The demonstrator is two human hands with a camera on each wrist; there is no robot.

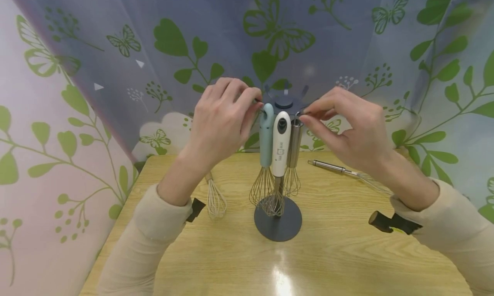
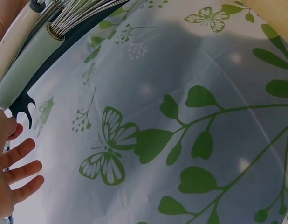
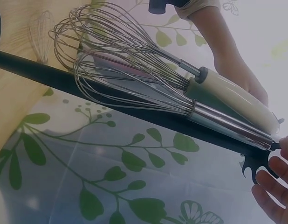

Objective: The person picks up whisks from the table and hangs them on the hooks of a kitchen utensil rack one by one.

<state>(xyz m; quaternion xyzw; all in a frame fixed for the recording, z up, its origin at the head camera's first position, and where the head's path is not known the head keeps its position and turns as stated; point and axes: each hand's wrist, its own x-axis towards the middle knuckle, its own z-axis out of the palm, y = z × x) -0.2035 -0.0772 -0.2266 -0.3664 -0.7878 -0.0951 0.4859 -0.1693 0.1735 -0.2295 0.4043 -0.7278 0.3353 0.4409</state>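
Hooks [image 2: 25,105] of the stand [image 1: 278,231] show in profile in both wrist views, curved and forked; the head view shows only dark stubs at its top. That view alone takes in the whole round base, set midway along the table [image 1: 347,261], out from its far edge.

The left hand [image 1: 225,116] pinches a dark piece, seemingly a hook, just beside the top of the blue whisk [image 1: 265,146]; its other fingers [image 2: 23,174], parted, show in the left wrist view. The right hand [image 1: 355,122] pinches likewise at the ring of the steel whisk [image 1: 295,143], its spare fingers loosely apart in the right wrist view. Whether either grip takes in a whisk's end too, I cannot tell.

The left hand hides most of the handle of the wooden whisk [image 1: 215,198], lying toward the table's far left corner. The right forearm [image 1: 413,182] covers the wire end of the loose whisk [image 1: 335,166], near the far right corner. The near edge is cut off.

The blue whisk is matte with a rounded end; the white whisk [image 1: 281,146] is glossy, its small print illegible; the steel whisk's handle is a shiny tube. All three hang wires-down around the black pole. The table is yellowish, wood-grained; the cloth [image 1: 227,13] behind is creased and printed with butterflies.
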